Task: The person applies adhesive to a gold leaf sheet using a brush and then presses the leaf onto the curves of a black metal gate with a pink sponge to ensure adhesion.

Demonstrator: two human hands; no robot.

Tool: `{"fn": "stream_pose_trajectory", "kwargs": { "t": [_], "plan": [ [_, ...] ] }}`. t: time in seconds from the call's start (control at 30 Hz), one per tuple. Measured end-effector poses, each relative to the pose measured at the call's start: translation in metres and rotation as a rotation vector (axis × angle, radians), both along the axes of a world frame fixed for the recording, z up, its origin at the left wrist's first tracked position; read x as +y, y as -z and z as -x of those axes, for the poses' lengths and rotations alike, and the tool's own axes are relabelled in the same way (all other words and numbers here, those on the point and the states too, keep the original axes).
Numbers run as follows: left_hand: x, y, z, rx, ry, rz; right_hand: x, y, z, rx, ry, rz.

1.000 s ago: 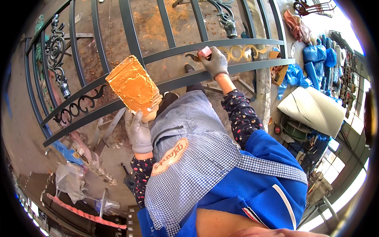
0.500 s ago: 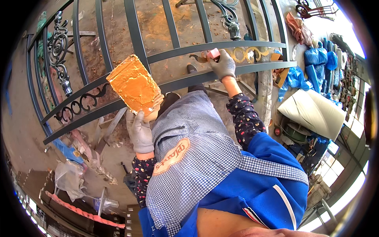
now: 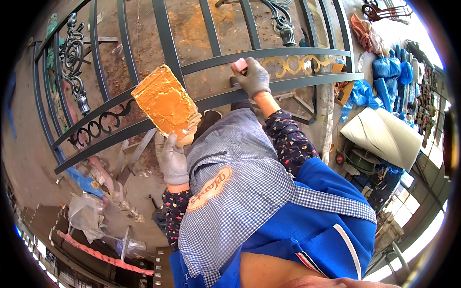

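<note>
My left hand (image 3: 171, 162), in a grey glove, grips the lower end of a flat board (image 3: 165, 101) thickly smeared with gold-orange paint. Between the gloved fingers of my right hand (image 3: 254, 78) is a small pink sponge (image 3: 238, 65). That hand is over the gap between the two lower rails of a dark metal railing (image 3: 307, 82). Just to its right, a scrollwork strip (image 3: 294, 65) between the rails is gold. Another scrollwork strip (image 3: 98, 127), left of the board, is black. The hand hides the sponge's lower part, so contact with the metal cannot be seen.
Upright bars (image 3: 168, 41) rise from the railing, with ornate castings (image 3: 72, 67) among them. Metal supports (image 3: 137, 153) stand underneath. On the right lie blue plastic wrapping (image 3: 360, 96) and a large cream roll (image 3: 382, 137). Clear plastic (image 3: 86, 216) hangs at lower left.
My right hand has moved left with the sponge, away from the gold scrollwork and off its left end. My left hand and the board have barely shifted.
</note>
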State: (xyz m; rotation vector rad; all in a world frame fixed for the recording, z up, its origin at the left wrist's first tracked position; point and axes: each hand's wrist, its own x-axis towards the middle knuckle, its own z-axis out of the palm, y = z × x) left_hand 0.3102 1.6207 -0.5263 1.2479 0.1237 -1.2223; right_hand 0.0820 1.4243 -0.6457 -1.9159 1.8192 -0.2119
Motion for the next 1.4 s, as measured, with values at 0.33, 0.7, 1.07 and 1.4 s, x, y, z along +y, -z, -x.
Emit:
{"fn": "stream_pose_trajectory", "kwargs": {
  "t": [0.33, 0.7, 1.07, 1.4],
  "plan": [
    [-0.001, -0.004, -0.004, 0.01, 0.034, 0.045, -0.003, -0.003, 0.009, 0.018, 0.061, -0.059],
    [0.0, -0.003, -0.006, -0.015, 0.031, 0.039, -0.004, -0.015, 0.04, 0.077, 0.049, 0.002],
    [0.006, 0.004, -0.007, -0.034, 0.027, 0.007, 0.001, -0.034, 0.051, 0.237, -0.06, -0.103],
    [0.0, -0.001, -0.006, -0.053, 0.093, 0.057, -0.001, -0.03, 0.073, 0.172, -0.042, 0.049]
  ]
}}
